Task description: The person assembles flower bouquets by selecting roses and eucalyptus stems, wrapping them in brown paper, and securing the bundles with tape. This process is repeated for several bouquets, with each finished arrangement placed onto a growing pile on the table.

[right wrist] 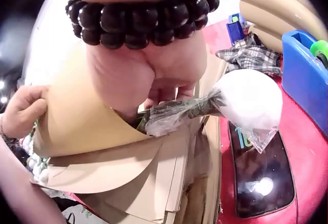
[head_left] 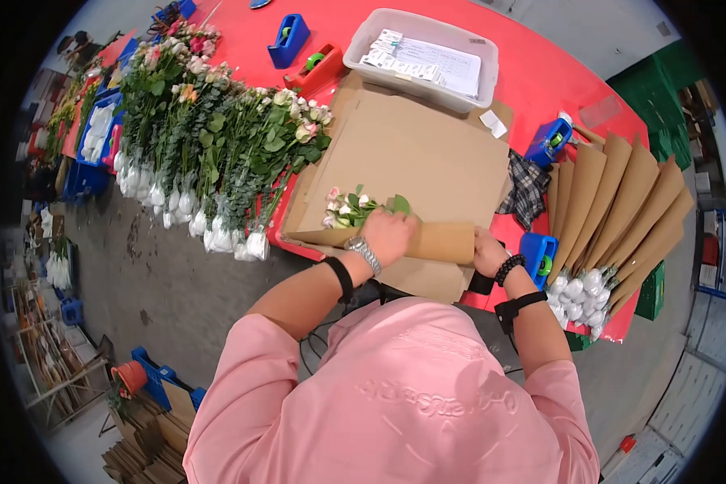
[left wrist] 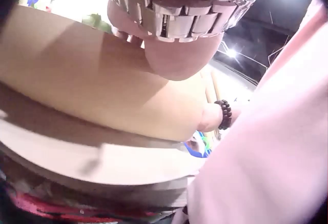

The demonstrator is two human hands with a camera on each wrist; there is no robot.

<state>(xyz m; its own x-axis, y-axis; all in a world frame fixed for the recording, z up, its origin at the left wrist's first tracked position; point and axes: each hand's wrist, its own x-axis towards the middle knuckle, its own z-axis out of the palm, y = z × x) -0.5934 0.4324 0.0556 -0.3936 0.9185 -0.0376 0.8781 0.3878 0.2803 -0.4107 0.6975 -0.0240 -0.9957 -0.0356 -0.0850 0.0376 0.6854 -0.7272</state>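
A sheet of brown kraft paper (head_left: 448, 242) lies rolled around a bunch of pale roses (head_left: 348, 208), whose blooms and leaves show past the paper's far edge. My left hand (head_left: 389, 235) grips the upper edge of this wrap, thumb outside, fingers over the edge. At the narrow end, my right hand (head_left: 488, 252) holds the wrap and the stems together. In the right wrist view a white bag (right wrist: 251, 101) in clear plastic covers the stem ends and sticks out past the right hand (right wrist: 148, 75). Flat kraft sheets (head_left: 411, 153) are stacked underneath.
Rose bunches (head_left: 218, 137) line the table's left side. Wrapped kraft cones (head_left: 613, 202) stand at the right. A plastic bin (head_left: 423, 60) with papers is at the back. A blue tape dispenser (head_left: 538, 254) and a phone (right wrist: 261, 170) lie near the right hand.
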